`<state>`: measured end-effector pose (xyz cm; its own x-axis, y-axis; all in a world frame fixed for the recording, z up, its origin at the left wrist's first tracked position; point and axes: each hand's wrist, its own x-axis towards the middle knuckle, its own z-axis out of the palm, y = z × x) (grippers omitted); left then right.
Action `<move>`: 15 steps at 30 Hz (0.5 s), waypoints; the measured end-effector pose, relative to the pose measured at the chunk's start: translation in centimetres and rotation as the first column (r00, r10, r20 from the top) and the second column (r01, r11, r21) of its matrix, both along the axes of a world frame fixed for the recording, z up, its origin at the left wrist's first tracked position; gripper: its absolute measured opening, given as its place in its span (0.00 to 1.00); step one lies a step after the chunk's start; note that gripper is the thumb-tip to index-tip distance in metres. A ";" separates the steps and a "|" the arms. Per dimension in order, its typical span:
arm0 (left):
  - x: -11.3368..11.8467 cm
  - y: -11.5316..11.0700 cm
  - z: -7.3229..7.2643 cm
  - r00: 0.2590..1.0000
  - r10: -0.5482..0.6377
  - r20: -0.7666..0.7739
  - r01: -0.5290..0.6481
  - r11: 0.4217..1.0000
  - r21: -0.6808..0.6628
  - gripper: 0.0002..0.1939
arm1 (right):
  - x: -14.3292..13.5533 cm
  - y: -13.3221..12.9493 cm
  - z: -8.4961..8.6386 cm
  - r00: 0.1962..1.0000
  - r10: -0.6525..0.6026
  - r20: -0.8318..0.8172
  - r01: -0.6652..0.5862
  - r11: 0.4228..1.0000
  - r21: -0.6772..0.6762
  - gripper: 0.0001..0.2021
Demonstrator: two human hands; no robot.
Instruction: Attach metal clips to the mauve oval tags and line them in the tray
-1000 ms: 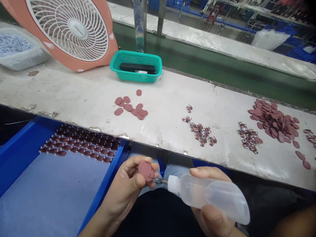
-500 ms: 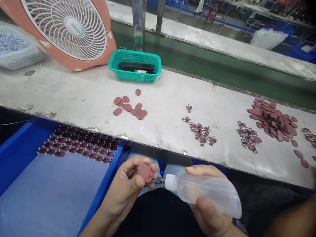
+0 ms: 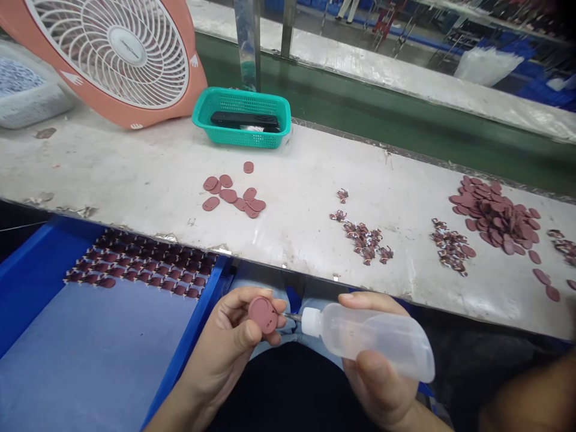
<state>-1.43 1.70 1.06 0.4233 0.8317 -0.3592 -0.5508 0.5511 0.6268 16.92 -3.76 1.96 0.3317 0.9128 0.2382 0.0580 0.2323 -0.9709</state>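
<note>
Between thumb and fingers, my left hand (image 3: 240, 333) pinches a reddish-brown oval disc (image 3: 263, 315) with small dark holes and a round raised area. My right hand (image 3: 382, 372) is wrapped round a translucent squeeze bottle (image 3: 375, 339) lying nearly level. Its white cap (image 3: 311, 321) carries a thin metal nozzle (image 3: 291, 316), whose tip is at the disc's right edge; whether it touches cannot be made out. Similar loose discs (image 3: 228, 195) lie on the bench ahead of my hands. Several small brown pieces with pale bits (image 3: 363, 241) are heaped to their right.
A blue drawer or tray (image 3: 112, 354) at lower left holds rows of assembled brown pieces (image 3: 148, 264). On the bench (image 3: 297, 180) stand an orange fan (image 3: 130, 54) and a green basket (image 3: 243, 138) with black items. A large disc pile (image 3: 495, 213) lies right.
The disc in my left hand has turned slightly, and its holes now sit differently. The bottle has tilted closer to level, with the nozzle tip moved up to the disc's upper right edge.
</note>
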 end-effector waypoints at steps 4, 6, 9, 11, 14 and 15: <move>-0.1 0.1 -0.3 1.000 -0.006 -0.008 0.006 1.000 -0.011 0.15 | 0.1 0.1 0.2 0.998 0.051 -0.027 -0.051 0.999 -0.010 0.15; -0.2 0.1 -0.4 1.000 0.001 -0.018 -0.001 1.000 -0.009 0.15 | 0.2 0.1 0.2 0.998 0.056 -0.041 -0.057 0.998 -0.019 0.15; -0.1 0.0 -0.1 0.999 0.008 -0.044 -0.008 1.000 -0.020 0.16 | 0.3 0.1 0.2 0.998 0.060 -0.036 -0.061 0.998 -0.026 0.15; 0.2 0.0 0.4 0.996 0.033 -0.086 -0.037 0.998 -0.055 0.18 | 0.3 0.3 0.1 0.998 0.033 -0.045 -0.034 0.999 -0.013 0.16; 0.7 0.1 1.5 0.971 0.135 -0.195 -0.159 0.981 -0.115 0.22 | 0.0 1.2 0.0 0.965 0.036 -0.261 -0.036 0.999 0.005 0.22; 0.7 0.1 1.7 0.957 0.170 -0.234 -0.203 0.971 -0.126 0.23 | -0.2 1.8 -0.1 0.926 0.057 -0.374 -0.061 0.998 0.000 0.25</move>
